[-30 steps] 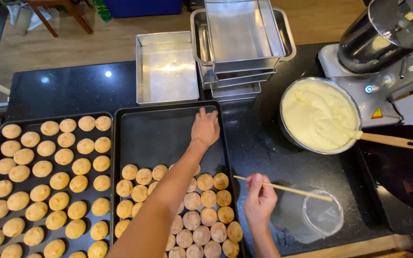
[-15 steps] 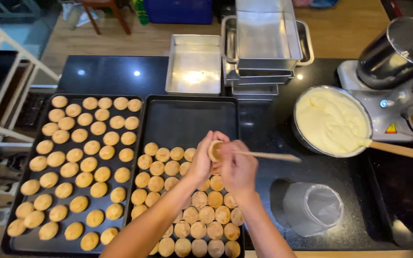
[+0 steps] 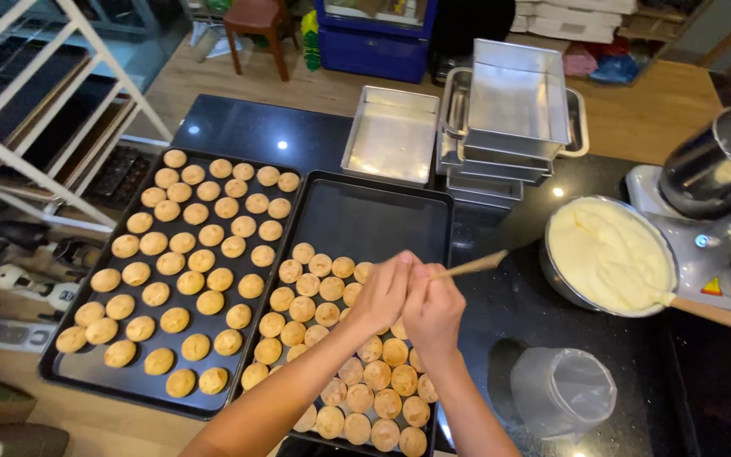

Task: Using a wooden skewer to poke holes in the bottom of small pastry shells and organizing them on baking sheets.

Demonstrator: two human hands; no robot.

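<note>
while both hands meet above the right baking tray (image 3: 433, 211), the head view shows the left hand (image 3: 382, 292) closed around a small pastry puff that is mostly hidden in its fingers, and the right hand (image 3: 433, 309) gripping a thin wooden stick (image 3: 471, 267) whose tip points into that puff. to do this well, keep the puff steady, press gently and hold the stick straight so the shell does not crack. nearby sits a bowl of pale cream (image 3: 607, 254).
</note>
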